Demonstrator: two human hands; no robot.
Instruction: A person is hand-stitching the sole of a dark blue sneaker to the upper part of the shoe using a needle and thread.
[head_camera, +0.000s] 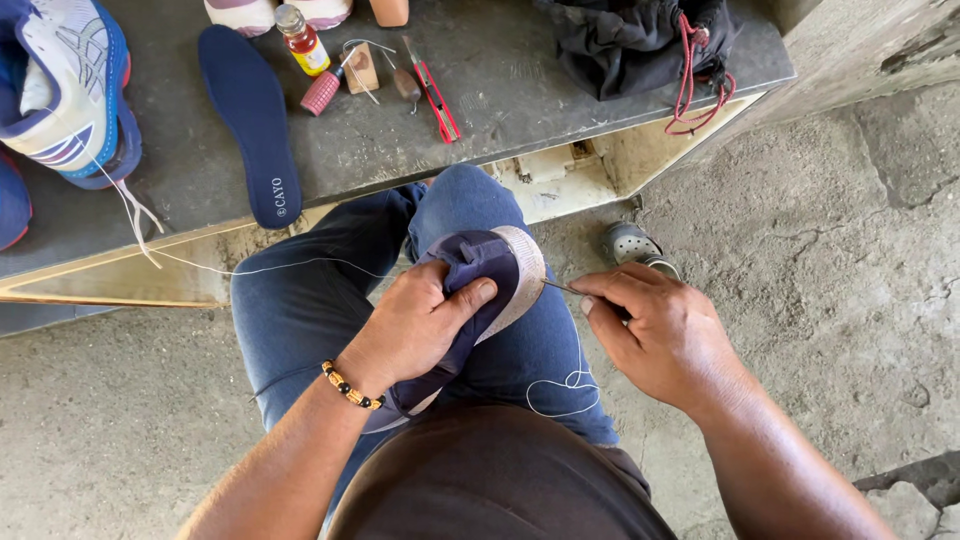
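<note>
We sit w/ a dark blue shoe (470, 300) propped on our knee, sole edge up. Our left hand (415, 325) wraps it from the side, fingers curled shut round the upper, thumb pressed flat across the top; a beaded bracelet (350, 386) sits at that wrist. Our right hand (660, 335) is just beside the sole, fingertips pinched closed on an awl (562, 288) whose tip touches the pale sole edge. White thread (300, 266) runs from the shoe left toward the bench (520, 80) & loops over our jeans. On the bench, well apart from both hands: a blue insole (250, 120), a white-and-blue sneaker (65, 90), a small bottle (302, 40), red-handled snips (437, 95) & a black bag (630, 40).
</note>
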